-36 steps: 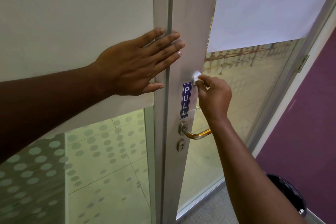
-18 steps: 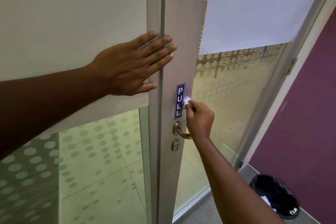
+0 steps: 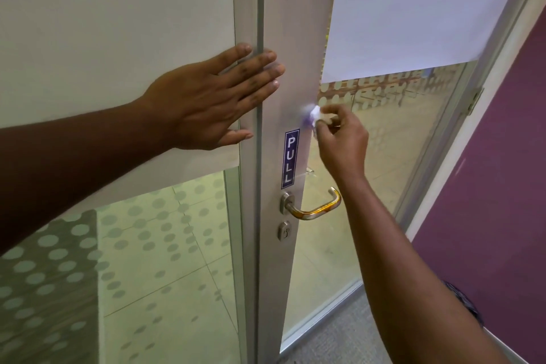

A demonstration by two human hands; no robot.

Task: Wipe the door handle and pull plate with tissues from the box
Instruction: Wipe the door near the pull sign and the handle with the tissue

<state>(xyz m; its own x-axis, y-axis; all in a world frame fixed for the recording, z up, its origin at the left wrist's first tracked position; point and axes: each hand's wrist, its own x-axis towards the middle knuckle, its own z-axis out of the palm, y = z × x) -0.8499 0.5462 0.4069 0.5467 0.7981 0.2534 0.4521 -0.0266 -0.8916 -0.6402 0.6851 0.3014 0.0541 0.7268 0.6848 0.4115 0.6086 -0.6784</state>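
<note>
A blue PULL plate (image 3: 290, 158) is stuck upright on the grey metal door stile (image 3: 295, 38). Below it a curved metal door handle (image 3: 317, 208) juts to the right, with a round keyhole (image 3: 285, 231) under it. My right hand (image 3: 342, 139) pinches a small wad of white tissue (image 3: 316, 114) against the stile's edge, just above and right of the PULL plate. My left hand (image 3: 212, 100) lies flat with fingers spread across the frame and the door seam, holding nothing. No tissue box is in view.
The door glass (image 3: 384, 156) has frosted dots and a white sheet (image 3: 413, 9) covering its top. A purple wall (image 3: 502, 186) stands at the right. A black bin (image 3: 464, 301) shows partly behind my right forearm. Grey carpet (image 3: 334, 340) lies below.
My right hand with the tissue dropped down beside the PULL plate near the handle, then rose again to above the plate. The left hand stayed flat on the frame.
</note>
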